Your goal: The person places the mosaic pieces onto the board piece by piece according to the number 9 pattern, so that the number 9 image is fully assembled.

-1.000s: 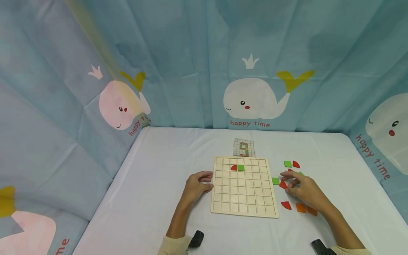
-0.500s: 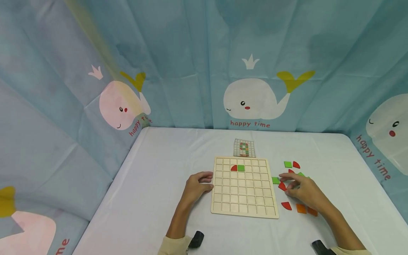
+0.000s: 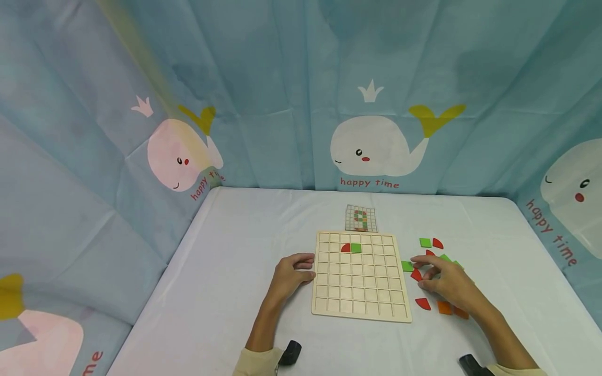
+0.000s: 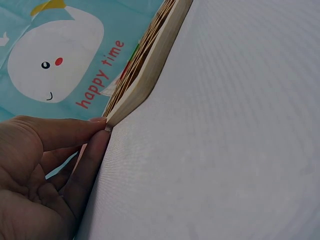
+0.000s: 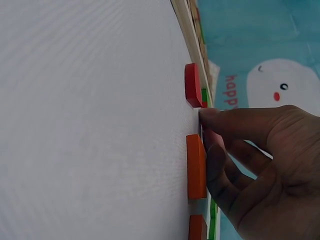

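Observation:
In the head view, a pale wooden grid board [image 3: 357, 293] lies on the table, with a red quarter-circle tile [image 3: 346, 248] and a green square tile [image 3: 356, 248] side by side in its upper cells. My left hand [image 3: 289, 274] rests at the board's left edge, thumb and fingertips touching it apart from each other. In the left wrist view they meet the board's corner [image 4: 135, 97]. My right hand [image 3: 449, 282] is low over the loose tiles and pinches another red quarter-circle tile [image 3: 416, 274] at the table. Its fingers partly cover that tile and others.
A pattern card [image 3: 360, 218] with a coloured figure lies behind the board. Right of the board are a green square [image 3: 407, 266], a red quarter-circle [image 3: 423, 304], orange squares [image 3: 444, 307] and several other tiles. A blue whale-print curtain [image 3: 282, 104] surrounds the table.
My right hand has shifted slightly left, and the red quarter-circle at its fingertips has moved a little left and turned. The left hand and the board have stayed in place.

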Demonstrator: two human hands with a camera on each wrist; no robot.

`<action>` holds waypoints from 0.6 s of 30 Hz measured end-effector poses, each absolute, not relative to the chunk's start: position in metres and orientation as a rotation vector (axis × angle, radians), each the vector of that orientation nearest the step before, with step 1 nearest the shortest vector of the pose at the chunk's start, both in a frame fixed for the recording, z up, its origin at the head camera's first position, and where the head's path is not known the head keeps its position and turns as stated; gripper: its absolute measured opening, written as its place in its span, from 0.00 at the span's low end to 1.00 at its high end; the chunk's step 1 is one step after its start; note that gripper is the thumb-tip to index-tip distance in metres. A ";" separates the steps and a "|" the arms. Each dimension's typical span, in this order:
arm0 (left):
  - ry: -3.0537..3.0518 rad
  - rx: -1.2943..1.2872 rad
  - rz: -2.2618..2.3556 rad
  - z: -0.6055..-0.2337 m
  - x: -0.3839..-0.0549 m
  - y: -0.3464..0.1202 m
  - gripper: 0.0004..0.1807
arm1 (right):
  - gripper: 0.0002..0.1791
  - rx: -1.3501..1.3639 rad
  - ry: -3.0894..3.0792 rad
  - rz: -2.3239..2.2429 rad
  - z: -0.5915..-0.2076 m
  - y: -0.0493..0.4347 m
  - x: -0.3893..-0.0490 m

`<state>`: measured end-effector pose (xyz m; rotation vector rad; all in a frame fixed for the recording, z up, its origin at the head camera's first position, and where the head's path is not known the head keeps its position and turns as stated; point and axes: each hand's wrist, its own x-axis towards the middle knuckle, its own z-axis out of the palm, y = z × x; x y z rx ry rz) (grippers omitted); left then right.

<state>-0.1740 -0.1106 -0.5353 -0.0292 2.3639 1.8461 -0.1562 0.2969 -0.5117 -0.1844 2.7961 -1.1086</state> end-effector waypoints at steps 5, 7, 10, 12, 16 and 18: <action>2.380 -0.026 1.831 -0.535 -0.175 -0.110 0.27 | 0.29 -0.182 2.806 -1.087 -0.512 0.296 -0.156; 2.384 -0.024 1.827 -0.535 -0.176 -0.109 0.27 | 0.29 -0.179 2.814 -1.077 -0.512 0.297 -0.156; 2.391 -0.024 1.822 -0.535 -0.176 -0.109 0.27 | 0.29 -0.191 2.829 -1.059 -0.513 0.297 -0.156; 2.394 -0.028 1.819 -0.535 -0.176 -0.109 0.27 | 0.28 -0.198 2.841 -1.044 -0.513 0.297 -0.156; 2.390 -0.034 1.823 -0.536 -0.175 -0.110 0.27 | 0.28 -0.229 2.855 -1.035 -0.513 0.296 -0.156; 2.382 -0.036 1.829 -0.536 -0.175 -0.110 0.27 | 0.28 -0.247 2.856 -1.036 -0.513 0.296 -0.155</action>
